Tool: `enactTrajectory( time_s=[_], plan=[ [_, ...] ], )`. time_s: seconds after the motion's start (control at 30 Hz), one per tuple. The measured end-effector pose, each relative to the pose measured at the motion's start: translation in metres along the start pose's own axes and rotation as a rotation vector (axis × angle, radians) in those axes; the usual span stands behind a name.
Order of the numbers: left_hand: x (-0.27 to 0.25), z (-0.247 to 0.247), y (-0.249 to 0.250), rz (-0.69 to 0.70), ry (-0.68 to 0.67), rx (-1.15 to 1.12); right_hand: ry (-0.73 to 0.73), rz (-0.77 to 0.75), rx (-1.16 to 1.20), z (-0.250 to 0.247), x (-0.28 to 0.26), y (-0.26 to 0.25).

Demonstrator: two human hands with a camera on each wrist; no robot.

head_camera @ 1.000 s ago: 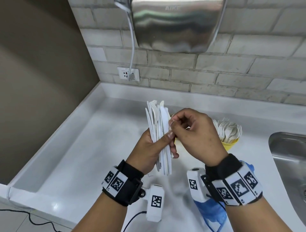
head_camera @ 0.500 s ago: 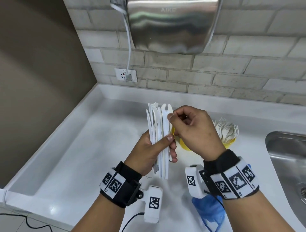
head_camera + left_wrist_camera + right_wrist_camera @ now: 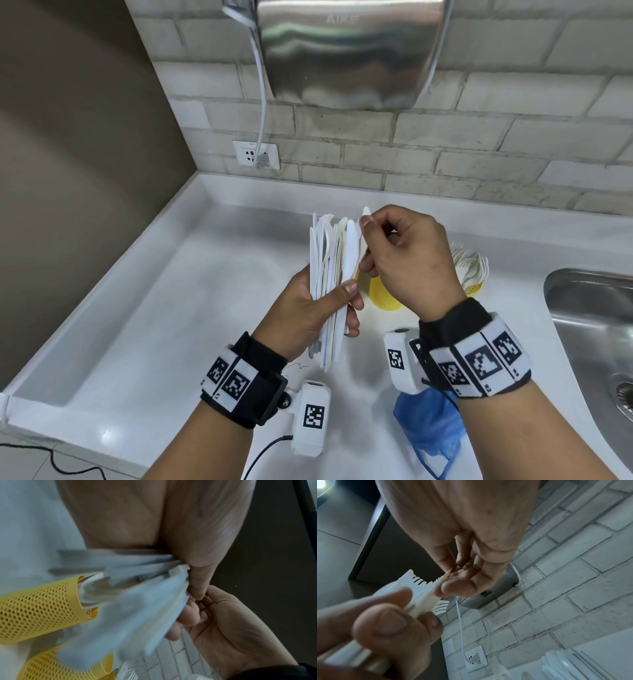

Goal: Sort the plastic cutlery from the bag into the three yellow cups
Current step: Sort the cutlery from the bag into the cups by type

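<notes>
My left hand (image 3: 318, 301) grips an upright bundle of white plastic cutlery (image 3: 330, 260) above the white counter; the bundle's handle ends (image 3: 142, 574) show in the left wrist view. My right hand (image 3: 400, 253) pinches the tip of one white knife (image 3: 365, 213) at the bundle's right side; thumb and forefinger hold its blade (image 3: 441, 580) in the right wrist view. Behind the hands stand yellow mesh cups: one (image 3: 382, 294) partly hidden, another (image 3: 474, 289) filled with white forks (image 3: 471, 263). Two cups (image 3: 37, 608) appear in the left wrist view.
A blue plastic bag (image 3: 431, 428) lies on the counter under my right wrist. A steel sink (image 3: 596, 329) is at the right. A hand dryer (image 3: 346, 51) hangs on the brick wall, its cord plugged into a socket (image 3: 257, 155).
My right hand has slid up along the bundle to its top and now pinches one knife's tip, lifted slightly above the others. The left hand keeps its hold.
</notes>
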State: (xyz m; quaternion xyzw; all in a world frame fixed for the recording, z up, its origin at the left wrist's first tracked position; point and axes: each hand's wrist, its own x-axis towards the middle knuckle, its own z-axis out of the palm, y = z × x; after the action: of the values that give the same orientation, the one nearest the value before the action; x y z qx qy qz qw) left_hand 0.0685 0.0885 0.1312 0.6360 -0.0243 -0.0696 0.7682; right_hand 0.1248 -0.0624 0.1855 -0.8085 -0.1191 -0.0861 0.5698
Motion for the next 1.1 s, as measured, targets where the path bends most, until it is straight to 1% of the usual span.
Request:
enactTrajectory(
  time_s=[0.13, 0.23, 0.43, 0.57, 0.6, 0.73, 0.77, 0.83, 0.9, 0.93, 1.0, 1.07, 1.1],
  plan=[
    [0.0, -0.001, 0.001, 0.013, 0.006, 0.051, -0.053, -0.014, -0.055, -0.001, -0.002, 0.005],
    [-0.001, 0.0, 0.003, 0.013, 0.006, 0.057, -0.035, -0.023, -0.039, -0.004, -0.002, 0.007],
    [-0.002, 0.003, 0.006, 0.013, 0.009, 0.068, 0.007, 0.014, 0.019, -0.005, -0.004, 0.005],
    [-0.001, 0.003, 0.007, 0.022, 0.007, 0.091, -0.084, 0.006, -0.06, -0.005, -0.007, 0.01],
    [-0.002, 0.004, 0.007, 0.02, 0.009, 0.089, -0.087, 0.008, -0.057, -0.005, -0.006, 0.01],
    [-0.002, 0.003, 0.006, 0.0, 0.031, 0.117, 0.021, 0.066, 0.08, -0.009, -0.001, 0.012],
    [-0.003, 0.003, 0.006, 0.005, 0.029, 0.127, 0.007, 0.095, 0.125, -0.01, -0.001, 0.012],
    [-0.003, 0.004, 0.007, 0.021, 0.017, 0.12, -0.083, 0.163, 0.198, -0.011, -0.002, 0.013],
    [-0.002, 0.006, 0.008, 0.031, 0.013, 0.104, -0.161, 0.186, 0.238, -0.009, -0.004, 0.015],
    [-0.002, 0.006, 0.008, 0.03, 0.019, 0.104, -0.159, 0.183, 0.257, -0.008, -0.005, 0.016],
    [-0.001, 0.006, 0.008, 0.025, 0.04, 0.101, -0.066, 0.17, 0.326, -0.008, -0.003, 0.015],
    [-0.001, 0.006, 0.006, 0.024, 0.06, 0.071, 0.048, 0.182, 0.493, -0.012, 0.0, 0.011],
    [-0.001, 0.005, 0.005, 0.017, 0.071, 0.047, 0.082, 0.184, 0.591, -0.014, 0.001, 0.008]
  ],
)
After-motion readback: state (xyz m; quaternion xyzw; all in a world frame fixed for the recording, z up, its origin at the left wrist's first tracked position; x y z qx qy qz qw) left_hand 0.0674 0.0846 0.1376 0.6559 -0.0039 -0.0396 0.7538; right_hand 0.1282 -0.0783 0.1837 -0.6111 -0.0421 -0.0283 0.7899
